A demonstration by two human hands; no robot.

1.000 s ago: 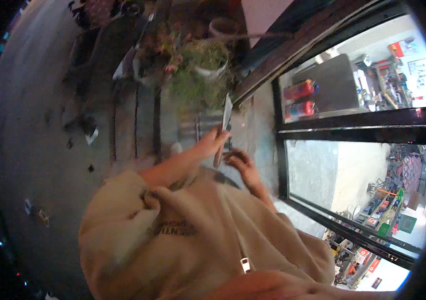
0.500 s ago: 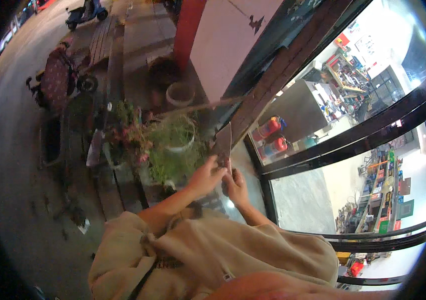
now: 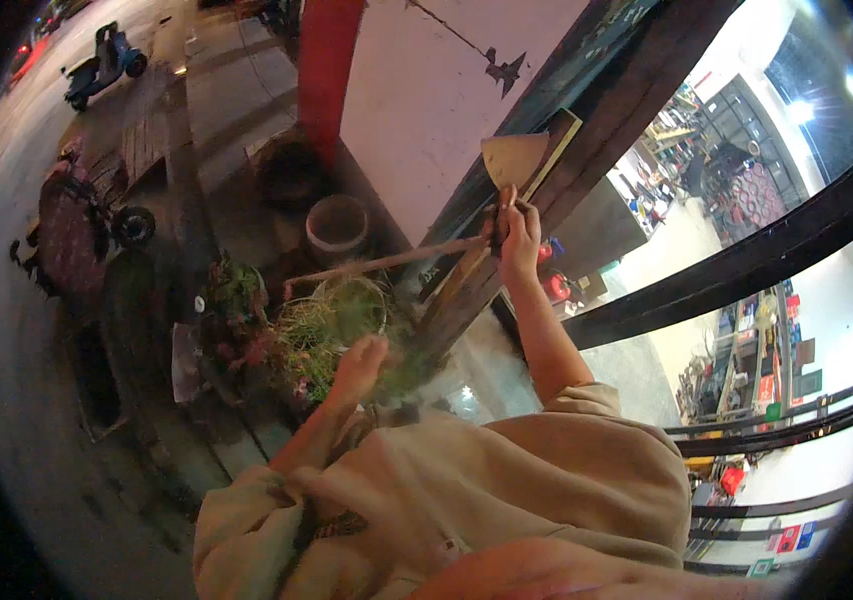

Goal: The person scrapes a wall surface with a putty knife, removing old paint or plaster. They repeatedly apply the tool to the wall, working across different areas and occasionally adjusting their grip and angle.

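From the head view, the right hand (image 3: 518, 232) was clenched round a trowel (image 3: 512, 160) raised against the dark door frame (image 3: 596, 130) — the left hand (image 3: 361, 362) hung released above a potted plant (image 3: 341, 315), with open pavement (image 3: 36, 400) leftward.

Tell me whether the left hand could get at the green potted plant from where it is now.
Probably yes. The left hand hangs just above the green potted plant, and nothing shows between them. The right hand is raised on a long stick, well clear.
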